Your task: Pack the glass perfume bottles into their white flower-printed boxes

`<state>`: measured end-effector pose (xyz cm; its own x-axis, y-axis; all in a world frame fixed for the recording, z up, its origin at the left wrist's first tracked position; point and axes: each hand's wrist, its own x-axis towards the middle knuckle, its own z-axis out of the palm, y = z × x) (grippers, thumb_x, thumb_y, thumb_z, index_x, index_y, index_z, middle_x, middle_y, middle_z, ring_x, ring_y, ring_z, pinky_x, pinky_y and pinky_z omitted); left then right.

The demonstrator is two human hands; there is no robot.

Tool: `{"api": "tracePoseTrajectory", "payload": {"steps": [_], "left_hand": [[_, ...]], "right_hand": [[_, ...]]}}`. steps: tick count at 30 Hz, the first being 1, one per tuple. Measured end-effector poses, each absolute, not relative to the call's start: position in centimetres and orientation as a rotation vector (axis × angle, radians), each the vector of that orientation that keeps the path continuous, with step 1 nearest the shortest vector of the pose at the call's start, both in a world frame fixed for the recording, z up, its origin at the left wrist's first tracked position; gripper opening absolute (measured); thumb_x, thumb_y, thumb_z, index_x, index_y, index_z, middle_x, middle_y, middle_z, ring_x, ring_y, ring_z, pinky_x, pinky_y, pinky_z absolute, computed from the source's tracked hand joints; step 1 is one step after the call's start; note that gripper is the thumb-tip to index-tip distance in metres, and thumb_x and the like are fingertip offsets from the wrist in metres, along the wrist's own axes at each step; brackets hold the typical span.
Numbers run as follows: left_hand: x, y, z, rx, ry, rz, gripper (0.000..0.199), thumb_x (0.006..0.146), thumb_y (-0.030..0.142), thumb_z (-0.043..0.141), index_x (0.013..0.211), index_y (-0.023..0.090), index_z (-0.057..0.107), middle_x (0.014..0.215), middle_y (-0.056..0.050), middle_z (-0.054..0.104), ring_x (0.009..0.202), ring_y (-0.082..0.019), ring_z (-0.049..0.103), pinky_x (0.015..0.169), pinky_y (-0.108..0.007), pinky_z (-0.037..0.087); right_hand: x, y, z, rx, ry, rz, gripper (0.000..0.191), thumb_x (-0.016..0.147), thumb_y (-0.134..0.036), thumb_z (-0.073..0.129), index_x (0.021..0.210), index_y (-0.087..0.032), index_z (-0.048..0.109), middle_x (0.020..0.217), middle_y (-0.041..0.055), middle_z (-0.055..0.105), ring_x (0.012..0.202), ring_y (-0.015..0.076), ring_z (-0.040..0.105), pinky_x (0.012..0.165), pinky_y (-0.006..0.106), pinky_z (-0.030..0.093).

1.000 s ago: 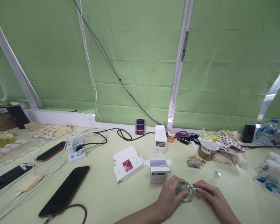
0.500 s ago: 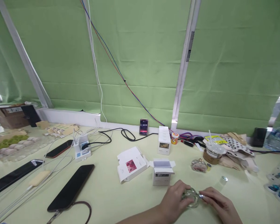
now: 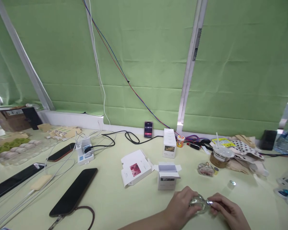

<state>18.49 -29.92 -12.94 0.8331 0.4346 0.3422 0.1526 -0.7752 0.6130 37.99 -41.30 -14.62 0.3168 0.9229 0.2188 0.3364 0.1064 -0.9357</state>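
Note:
My left hand (image 3: 182,206) is closed around a small clear glass bottle (image 3: 199,203), which looks like a perfume bottle tilted onto its side with its neck toward the right. The fingers of my right hand (image 3: 227,209) pinch the small silver fitting (image 3: 209,202) at the neck. Whether that fitting is loose from the neck I cannot tell. Beyond my right hand, a clear cap with a silvery top (image 3: 231,184) lies on the table. Past my left hand stands an opened white carton (image 3: 166,182). A second glass bottle with pinkish contents (image 3: 205,170) lies farther back.
A flattened white box (image 3: 136,169) lies left of the carton, with a tall white box (image 3: 169,147) behind. A lidded cup (image 3: 219,158) with a straw stands at right. Phones (image 3: 73,191), a power strip (image 3: 85,156), cables and egg trays (image 3: 21,150) occupy the left.
Both hands and the bottle have shifted slightly to the right. The silver fitting at the neck shows a little more between my right fingers.

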Motion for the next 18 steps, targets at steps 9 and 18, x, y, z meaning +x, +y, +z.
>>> {"api": "tracePoseTrajectory", "payload": {"steps": [9,18], "left_hand": [[18.6,-29.9,-13.7,2.572,0.316,0.719,0.031,0.089,0.038,0.060,0.115,0.022,0.054,0.098,-0.005,0.066,0.085,-0.018,0.066,0.074,-0.023,0.049],[18.7,-29.9,-13.8,2.591,0.283,0.756,0.031,0.091,0.043,0.054,0.114,0.022,0.054,0.095,-0.005,0.066,0.084,-0.018,0.065,0.074,-0.023,0.049]], "right_hand": [[36.6,-40.9,-15.2,-1.438,-0.897,0.822,0.046,0.065,-0.065,0.070,0.066,-0.019,0.072,0.045,-0.0011,0.062,0.039,0.0138,0.059,0.039,0.021,0.049],[37.0,-40.6,-16.7,-1.420,-0.936,0.966,0.052,0.073,-0.068,0.061,0.062,-0.018,0.056,0.038,-0.0032,0.060,0.026,0.0086,0.055,0.026,0.012,0.036]]}}
